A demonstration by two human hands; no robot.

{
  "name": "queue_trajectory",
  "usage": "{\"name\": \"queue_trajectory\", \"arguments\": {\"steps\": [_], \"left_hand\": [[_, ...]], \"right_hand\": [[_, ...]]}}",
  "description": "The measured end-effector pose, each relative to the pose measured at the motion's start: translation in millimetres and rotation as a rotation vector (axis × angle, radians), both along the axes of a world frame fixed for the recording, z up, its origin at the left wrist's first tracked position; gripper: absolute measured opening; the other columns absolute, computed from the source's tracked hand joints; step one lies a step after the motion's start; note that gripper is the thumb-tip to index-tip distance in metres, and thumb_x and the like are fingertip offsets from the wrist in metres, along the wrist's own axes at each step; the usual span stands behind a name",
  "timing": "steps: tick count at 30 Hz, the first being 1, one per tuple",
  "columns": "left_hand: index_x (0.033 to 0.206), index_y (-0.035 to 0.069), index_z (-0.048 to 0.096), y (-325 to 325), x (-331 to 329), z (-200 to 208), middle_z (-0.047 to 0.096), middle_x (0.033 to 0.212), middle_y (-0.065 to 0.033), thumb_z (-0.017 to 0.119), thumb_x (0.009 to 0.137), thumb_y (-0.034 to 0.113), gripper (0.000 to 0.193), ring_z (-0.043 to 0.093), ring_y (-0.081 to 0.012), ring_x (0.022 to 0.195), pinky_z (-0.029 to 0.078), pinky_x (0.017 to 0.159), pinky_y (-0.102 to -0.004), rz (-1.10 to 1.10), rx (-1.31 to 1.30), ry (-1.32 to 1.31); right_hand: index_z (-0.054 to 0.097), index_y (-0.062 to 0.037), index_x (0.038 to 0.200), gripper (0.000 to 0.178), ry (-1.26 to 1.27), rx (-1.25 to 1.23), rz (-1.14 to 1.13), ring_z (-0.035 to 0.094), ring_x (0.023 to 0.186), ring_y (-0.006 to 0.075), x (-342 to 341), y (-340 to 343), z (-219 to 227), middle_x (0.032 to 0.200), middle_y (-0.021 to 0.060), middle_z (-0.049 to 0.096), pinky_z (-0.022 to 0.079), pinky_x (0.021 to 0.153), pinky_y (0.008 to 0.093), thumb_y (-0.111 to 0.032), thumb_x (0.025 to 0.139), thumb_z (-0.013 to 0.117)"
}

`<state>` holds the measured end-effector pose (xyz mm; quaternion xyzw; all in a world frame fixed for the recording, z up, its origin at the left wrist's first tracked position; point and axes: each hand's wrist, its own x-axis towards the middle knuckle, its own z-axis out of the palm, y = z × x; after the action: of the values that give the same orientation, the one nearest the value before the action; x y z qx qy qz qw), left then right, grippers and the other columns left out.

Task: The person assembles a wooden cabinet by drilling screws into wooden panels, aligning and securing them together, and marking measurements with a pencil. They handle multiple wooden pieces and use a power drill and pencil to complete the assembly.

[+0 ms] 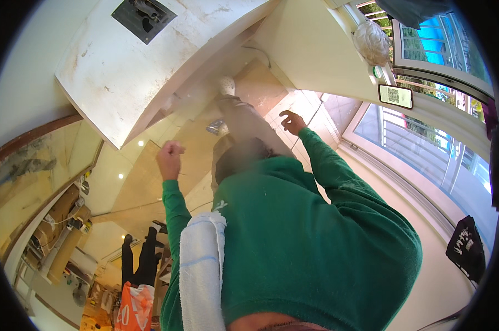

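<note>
My left hand (169,159) is raised over the floor on the left, fingers curled in, with nothing visible in them. On the right, my right hand (293,122) hangs in the air with its fingers bent but apart, holding nothing. Both arms are in green sleeves (337,168). A white towel (201,270) lies over my left shoulder. Ahead of my left hand stands a white worktop (131,71) with smudges on it and a dark square plate (143,17) carrying a metal part. Neither hand touches it.
A phone (395,96), a small green-and-white round item (377,71) and a crumpled whitish plastic bundle (372,43) rest along the window sill. A black bag (466,249) is at the right. Black trouser legs (138,259) and an orange-and-white bag (135,306) show at lower left.
</note>
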<state>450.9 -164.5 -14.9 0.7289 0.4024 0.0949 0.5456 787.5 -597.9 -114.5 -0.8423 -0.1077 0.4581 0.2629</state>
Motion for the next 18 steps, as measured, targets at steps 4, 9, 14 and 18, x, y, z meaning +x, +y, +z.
{"name": "queue_trajectory", "arguments": {"steps": [4, 9, 14, 18], "left_hand": [[0.118, 0.006, 0.082, -78.4, -30.0, -61.3, 0.078, 0.085, -0.0078, 0.064, 0.095, -0.001, 0.029, 0.073, -0.0171, 0.068, 0.06, 0.068, -0.0329, -0.127, -0.116, 0.211], [0.114, 0.012, 0.084, -155.4, -23.4, -120.1, 0.08, 0.089, -0.0118, 0.061, 0.096, 0.003, 0.03, 0.075, -0.0214, 0.077, 0.06, 0.074, -0.0391, -0.219, -0.258, 0.347], [0.114, 0.014, 0.082, -239.9, 22.9, -180.6, 0.082, 0.096, -0.0134, 0.071, 0.102, 0.018, 0.017, 0.078, -0.0276, 0.087, 0.062, 0.084, -0.0441, -0.153, -0.209, 0.398], [0.118, 0.019, 0.08, -303.8, 68.3, -220.8, 0.076, 0.088, -0.0095, 0.081, 0.1, 0.028, 0.02, 0.075, -0.0264, 0.082, 0.061, 0.081, -0.0422, -0.16, -0.225, 0.512]], "right_hand": [[0.077, -0.0105, 0.131, 0.032, 0.115, -0.09, -0.064, 0.082, 0.083, 0.0195, 44.1, 15.3, -27.4, 0.098, 0.01, 0.085, 0.067, 0.077, 0.0365, -0.017, 0.099, 0.079], [0.08, -0.0109, 0.126, 0.029, 0.093, -0.143, 0.014, 0.083, 0.082, 0.0199, 93.4, 40.0, -104.1, 0.1, 0.0116, 0.086, 0.068, 0.076, 0.0378, -0.021, 0.099, 0.078], [0.08, -0.0115, 0.124, 0.029, 0.065, -0.05, 0.092, 0.085, 0.083, 0.0243, 130.4, 53.8, -203.1, 0.103, 0.0153, 0.086, 0.069, 0.081, 0.0417, -0.023, 0.098, 0.077], [0.078, -0.0161, 0.129, 0.033, 0.072, -0.118, 0.118, 0.083, 0.107, 0.0309, 167.2, 46.0, -302.8, 0.122, 0.0167, 0.083, 0.065, 0.096, 0.0461, -0.029, 0.098, 0.08]]}}
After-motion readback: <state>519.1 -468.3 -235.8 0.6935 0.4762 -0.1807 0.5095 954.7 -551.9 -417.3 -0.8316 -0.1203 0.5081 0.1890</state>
